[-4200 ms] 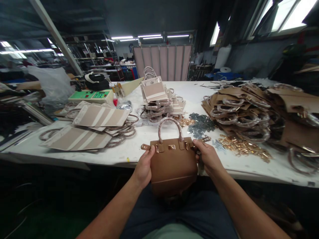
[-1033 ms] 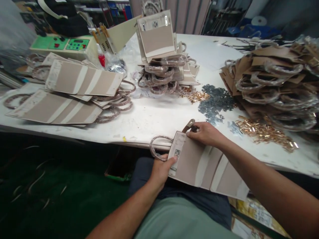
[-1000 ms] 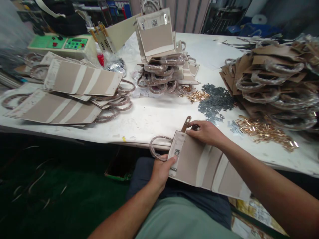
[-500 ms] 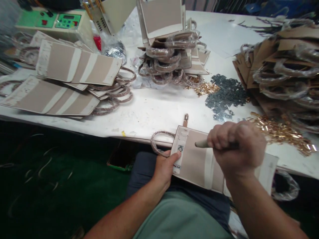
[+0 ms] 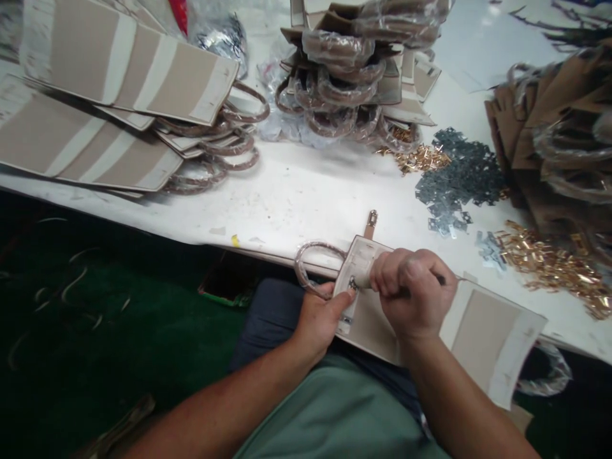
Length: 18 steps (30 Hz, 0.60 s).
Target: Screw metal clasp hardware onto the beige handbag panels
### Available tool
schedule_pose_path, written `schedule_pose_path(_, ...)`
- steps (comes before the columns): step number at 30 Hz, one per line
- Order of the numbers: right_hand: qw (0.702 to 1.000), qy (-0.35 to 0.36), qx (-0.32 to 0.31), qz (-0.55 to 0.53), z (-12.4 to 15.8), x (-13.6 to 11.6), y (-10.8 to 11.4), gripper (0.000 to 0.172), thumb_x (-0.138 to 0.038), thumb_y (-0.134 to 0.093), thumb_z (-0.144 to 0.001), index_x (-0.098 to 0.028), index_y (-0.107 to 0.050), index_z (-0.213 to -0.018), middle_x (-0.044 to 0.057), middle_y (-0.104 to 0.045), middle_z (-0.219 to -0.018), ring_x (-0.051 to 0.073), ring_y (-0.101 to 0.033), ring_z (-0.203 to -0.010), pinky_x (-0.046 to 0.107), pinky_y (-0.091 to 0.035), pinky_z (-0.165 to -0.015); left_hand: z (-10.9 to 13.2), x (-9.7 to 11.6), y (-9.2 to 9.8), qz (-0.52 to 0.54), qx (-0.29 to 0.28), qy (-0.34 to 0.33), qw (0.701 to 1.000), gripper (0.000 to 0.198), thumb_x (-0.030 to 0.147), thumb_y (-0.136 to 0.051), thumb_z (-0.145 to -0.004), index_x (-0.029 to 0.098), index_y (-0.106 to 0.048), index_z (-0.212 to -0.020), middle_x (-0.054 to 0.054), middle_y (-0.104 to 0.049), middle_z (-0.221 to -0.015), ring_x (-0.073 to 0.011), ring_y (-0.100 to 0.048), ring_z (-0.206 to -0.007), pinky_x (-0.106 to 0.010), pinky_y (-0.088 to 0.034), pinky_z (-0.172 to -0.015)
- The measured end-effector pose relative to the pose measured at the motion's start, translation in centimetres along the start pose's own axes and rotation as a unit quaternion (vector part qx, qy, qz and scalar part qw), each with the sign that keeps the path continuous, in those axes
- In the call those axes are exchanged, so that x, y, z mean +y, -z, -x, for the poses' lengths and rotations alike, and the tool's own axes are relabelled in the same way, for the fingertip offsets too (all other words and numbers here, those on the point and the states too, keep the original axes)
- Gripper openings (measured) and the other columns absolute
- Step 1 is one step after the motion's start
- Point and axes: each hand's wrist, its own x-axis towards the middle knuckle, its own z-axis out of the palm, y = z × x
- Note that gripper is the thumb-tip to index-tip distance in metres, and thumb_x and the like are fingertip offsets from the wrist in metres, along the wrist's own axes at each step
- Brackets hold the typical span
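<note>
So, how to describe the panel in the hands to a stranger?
Look at the table's near edge. One beige panel overhangs it, held by the left hand, the right hand holding a tool to it. Unlike the stacked panels, it lies alone.

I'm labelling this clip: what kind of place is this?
Probably a handbag workshop: stacks of bag panels, wrapped handles and heaps of gold fittings cover the table, and the right hand works a tool on a panel the left hand holds.

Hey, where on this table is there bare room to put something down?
Bare table lies between the flat panels, the wrapped handles and the dark metal plates. The right side is crowded with gold clips and brown bags.
</note>
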Motion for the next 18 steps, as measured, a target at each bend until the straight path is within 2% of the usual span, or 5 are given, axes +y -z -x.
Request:
schedule_pose_path(4,0.995,0.0,-0.038,0.087,0.1,0.6,-0.1,0.036,-0.028,-0.074,-0.095,-0.022,-0.055,-0.064,-0.004,-0.052,-0.055,0.014,-0.05,-0.049,0.029,-0.042,-0.05,0.1,0.2,0.1,0.004,-0.013,-0.017,1.0,0.034,0.042,-0.087,-0.069,0.012,-0.081,-0.085,-0.007,-0.076,-0.076,-0.0173,-0.065,-0.063,-0.027,-0.049,-0.061)
schedule_pose_path(8,0.99,-0.048,-0.058,0.123,-0.9,0.2,-0.1,0.041,-0.038,-0.072,-0.096,-0.024,-0.051,-0.064,-0.006,-0.049,-0.052,0.013,-0.047,-0.045,0.028,-0.038,-0.046,0.0,0.1,0.3,0.01,-0.013,-0.018,1.0,0.033,0.042,-0.088,-0.066,0.013,-0.081,-0.081,-0.007,-0.075,-0.074,-0.0172,-0.064,-0.06,-0.027,-0.047,-0.058)
schedule_pose_path(12,0.982,-0.038,-0.081,0.163,-1.6,-0.5,-0.9,0.044,-0.043,-0.072,-0.096,-0.024,-0.05,-0.063,-0.005,-0.049,-0.052,0.013,-0.045,-0.046,0.028,-0.038,-0.046,-0.1,0.0,0.4,0.013,-0.01,-0.033,0.999,0.034,0.043,-0.089,-0.064,0.013,-0.08,-0.077,-0.005,-0.074,-0.07,-0.0162,-0.062,-0.058,-0.027,-0.046,-0.057)
schedule_pose_path(15,0.962,-0.052,-0.14,0.23,-1.6,-0.9,-1.8,0.043,-0.041,-0.07,-0.097,-0.023,-0.053,-0.062,-0.003,-0.054,-0.056,0.013,-0.047,-0.05,0.028,-0.038,-0.05,-0.2,-0.3,0.5,0.021,-0.007,-0.048,0.999,0.035,0.045,-0.091,-0.064,0.013,-0.077,-0.07,-0.004,-0.071,-0.065,-0.0147,-0.059,-0.056,-0.026,-0.044,-0.056)
schedule_pose_path(18,0.943,-0.054,-0.187,0.268,-1.7,-1.1,-2.5,0.042,-0.033,-0.068,-0.097,-0.022,-0.053,-0.06,-0.003,-0.055,-0.056,0.012,-0.048,-0.051,0.028,-0.037,-0.052,-0.4,-0.6,0.7,0.023,-0.024,-0.06,0.998,0.039,0.048,-0.091,-0.066,0.012,-0.078,-0.073,-0.006,-0.072,-0.068,-0.0157,-0.061,-0.059,-0.026,-0.045,-0.058)
